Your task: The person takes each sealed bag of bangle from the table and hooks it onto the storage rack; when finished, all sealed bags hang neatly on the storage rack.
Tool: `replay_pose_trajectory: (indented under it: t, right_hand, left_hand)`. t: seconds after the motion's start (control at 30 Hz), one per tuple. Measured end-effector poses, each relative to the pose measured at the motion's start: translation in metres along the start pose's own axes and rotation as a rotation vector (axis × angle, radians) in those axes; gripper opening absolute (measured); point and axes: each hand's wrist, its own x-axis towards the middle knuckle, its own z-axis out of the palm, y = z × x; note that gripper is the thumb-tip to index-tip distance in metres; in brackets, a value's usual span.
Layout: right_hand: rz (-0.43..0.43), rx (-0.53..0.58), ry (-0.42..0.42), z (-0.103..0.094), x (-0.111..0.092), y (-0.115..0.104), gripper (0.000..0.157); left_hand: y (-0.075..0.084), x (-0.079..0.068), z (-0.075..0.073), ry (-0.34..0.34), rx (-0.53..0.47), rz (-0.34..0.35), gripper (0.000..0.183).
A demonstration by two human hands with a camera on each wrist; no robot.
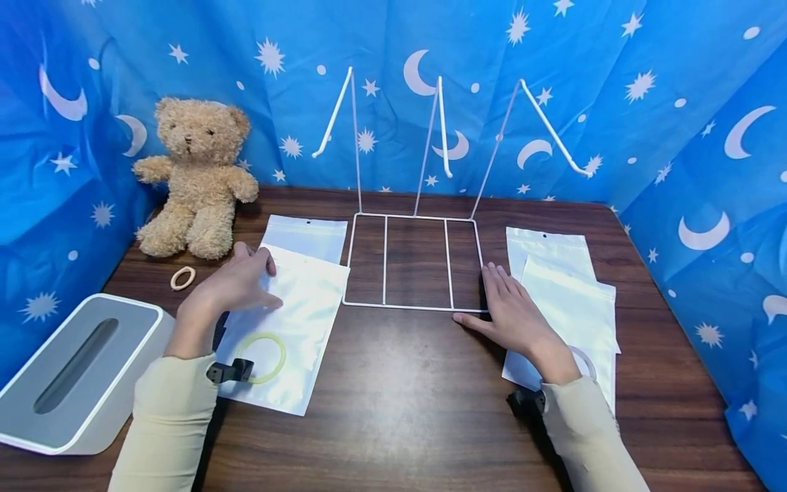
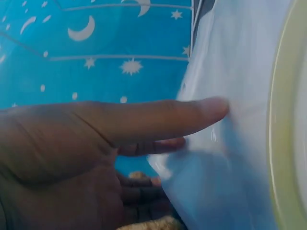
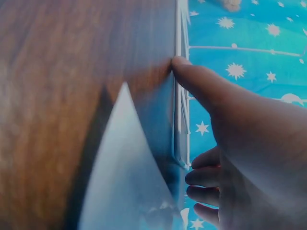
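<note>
One white bag (image 1: 304,335) lay on the table (image 1: 412,410) under our left hand (image 1: 236,283), its grip wide; our right hand (image 1: 516,311), grip likewise wide, touched the rack (image 1: 406,307) at its near right corner, where light, even pressure seemed best.

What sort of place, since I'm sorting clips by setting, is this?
Probably a staged tabletop corner: a blue starry curtain hangs behind and beside a brown table holding a teddy bear.

Passage exists across the table (image 1: 406,396) between left hand (image 1: 240,280) and right hand (image 1: 513,311), before the rack (image 1: 418,307). Obstructions: the rack's upright wires (image 1: 356,143) behind; tissue box (image 1: 117,383) and teddy bear (image 1: 199,178) along the left.
</note>
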Motion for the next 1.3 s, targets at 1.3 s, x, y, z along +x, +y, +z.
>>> replay_pose_trajectory:
  t: [1.3]
  right_hand:
    - [-0.053,0.099,0.196,0.02,0.001,0.021,0.097]
  left_hand:
    - [0.069,-0.058,-0.046,0.626,-0.771,0.71,0.033]
